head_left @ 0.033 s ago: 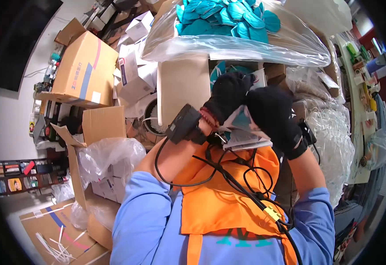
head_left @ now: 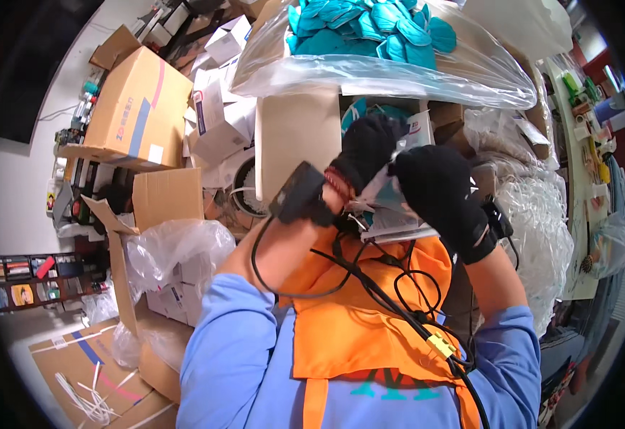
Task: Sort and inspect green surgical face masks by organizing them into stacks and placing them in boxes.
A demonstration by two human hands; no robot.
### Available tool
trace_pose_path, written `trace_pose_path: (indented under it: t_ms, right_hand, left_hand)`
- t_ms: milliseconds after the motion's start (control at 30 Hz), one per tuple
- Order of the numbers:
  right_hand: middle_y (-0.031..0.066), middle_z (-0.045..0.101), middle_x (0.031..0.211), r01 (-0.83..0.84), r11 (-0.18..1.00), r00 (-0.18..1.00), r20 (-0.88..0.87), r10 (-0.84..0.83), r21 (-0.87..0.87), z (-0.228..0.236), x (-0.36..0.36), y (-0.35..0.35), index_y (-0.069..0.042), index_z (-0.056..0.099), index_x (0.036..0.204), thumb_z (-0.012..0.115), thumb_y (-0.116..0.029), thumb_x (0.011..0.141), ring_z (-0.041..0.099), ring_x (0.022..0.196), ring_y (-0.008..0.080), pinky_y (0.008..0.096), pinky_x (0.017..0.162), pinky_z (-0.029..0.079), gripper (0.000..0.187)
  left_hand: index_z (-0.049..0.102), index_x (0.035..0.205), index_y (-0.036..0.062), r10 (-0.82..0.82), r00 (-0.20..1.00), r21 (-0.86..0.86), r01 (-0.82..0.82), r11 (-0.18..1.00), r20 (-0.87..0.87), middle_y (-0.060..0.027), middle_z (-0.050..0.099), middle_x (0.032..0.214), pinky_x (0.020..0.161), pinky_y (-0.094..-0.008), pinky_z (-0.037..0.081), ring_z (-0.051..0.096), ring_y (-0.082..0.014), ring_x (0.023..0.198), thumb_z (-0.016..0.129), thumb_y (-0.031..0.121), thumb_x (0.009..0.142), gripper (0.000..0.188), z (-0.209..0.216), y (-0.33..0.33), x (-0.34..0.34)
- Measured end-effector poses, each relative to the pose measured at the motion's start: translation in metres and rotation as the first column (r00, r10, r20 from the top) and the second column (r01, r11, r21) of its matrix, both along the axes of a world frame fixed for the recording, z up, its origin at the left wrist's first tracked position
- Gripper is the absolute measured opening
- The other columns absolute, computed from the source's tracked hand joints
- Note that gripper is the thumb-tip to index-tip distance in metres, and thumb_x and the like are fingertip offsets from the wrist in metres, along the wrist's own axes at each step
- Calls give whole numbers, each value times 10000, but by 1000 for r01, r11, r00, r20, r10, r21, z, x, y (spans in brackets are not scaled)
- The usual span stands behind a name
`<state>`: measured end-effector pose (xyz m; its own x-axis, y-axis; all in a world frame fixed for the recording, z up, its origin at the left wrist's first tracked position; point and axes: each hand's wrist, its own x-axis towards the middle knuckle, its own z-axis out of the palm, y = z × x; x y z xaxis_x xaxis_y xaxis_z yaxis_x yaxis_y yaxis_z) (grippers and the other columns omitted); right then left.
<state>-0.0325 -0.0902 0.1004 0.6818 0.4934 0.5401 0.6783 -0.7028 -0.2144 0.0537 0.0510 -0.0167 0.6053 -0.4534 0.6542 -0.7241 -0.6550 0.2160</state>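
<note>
Black-gloved right hand [head_left: 435, 184] has drawn back slightly.

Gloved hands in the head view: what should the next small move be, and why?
I'd probably ease the right hand slightly to the right, keeping the left hand where it is. The two gloves sit close together over the pale packaging and hide much of it, so I can't tell what either grips; a small gap should show that.
</note>
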Motion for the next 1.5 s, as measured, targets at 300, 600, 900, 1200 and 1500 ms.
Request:
trace_pose_path:
  t_ms: [300, 600, 900, 1200, 1500]
  right_hand:
    - [133, 638, 709, 215, 976, 955, -212, -206, 22, -4, -4, -15, -87, 692, 809, 682, -174, 760, 639, 641, 307, 381, 565, 496, 101]
    - [163, 671, 777, 195, 929, 923, -380, -65, 314, -17, 7, -32, -45, 706, 931, 690, -185, 820, 674, 704, 298, 329, 617, 517, 179]
    - [101, 599, 673, 89, 993, 994, 77, -83, -78, 2, -7, -15, -106, 645, 787, 657, -140, 720, 617, 631, 296, 375, 545, 484, 76]
    - [106, 633, 701, 201, 977, 973, -129, -192, 69, -4, -10, -19, -97, 674, 793, 691, -225, 788, 633, 641, 294, 364, 561, 489, 129]
    - [130, 634, 744, 210, 952, 962, -222, -161, 222, -27, -1, -38, -53, 661, 828, 689, -165, 804, 637, 686, 310, 347, 598, 494, 118]
  left_hand:
    - [613, 972, 42, -12, 992, 241, -18, 970, 125, -146, 652, 868, 638, -379, 526, 654, -263, 760, 520, 153, 865, 180, -6, 12, 22]
    - [689, 938, 28, -558, 574, -615, 115, 780, -600, -151, 692, 839, 735, -336, 495, 661, -237, 804, 614, 302, 906, 286, 62, 3, -17]
    - [690, 840, 53, -120, 904, -315, -17, 949, -410, -173, 665, 784, 619, -424, 487, 637, -348, 701, 613, 288, 871, 249, 37, -15, -27]
    - [623, 1120, 102, 53, 981, -162, -84, 983, -188, -166, 658, 982, 741, -416, 514, 644, -333, 882, 541, 189, 894, 255, -55, 16, 17]
    - [704, 935, 98, -267, 870, -457, 55, 888, -414, -156, 659, 936, 725, -395, 497, 633, -312, 865, 631, 291, 874, 215, 66, 12, -23]
